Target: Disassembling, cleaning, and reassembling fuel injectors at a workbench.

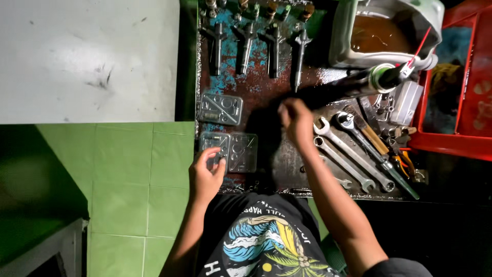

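Clear plastic parts case (214, 144): lies flat at the near left corner of the metal work tray (266, 87), the landmark for every entry below; small metal pieces show through its lid.
Left hand (205, 174): rests on the near edge of that case, fingers curled over it and thumb alongside; whether they pinch a small part cannot be told.
Right hand (296, 120): raised over the tray's centre, fingers drawn together as if around something small; the frame is too blurred to show what, if anything.
Second clear case (243, 152): touching the first, on its right.
Third clear case (221, 109): just beyond the pair, toward the tray's far side.
Injectors (247, 45): four in a row along the tray's far edge, lying well apart from both hands.
Spanners (348, 154): fanned out on the tray's right half, beside the right forearm.
Spray can (359, 82): lying across the tray's far right, its nozzle toward the red crate (451, 143).
Risk, judged: the case sits at the tray's rim, so a push from the left hand could tip small parts onto the green tiled floor (133, 174); the right forearm could also sweep the spanners.
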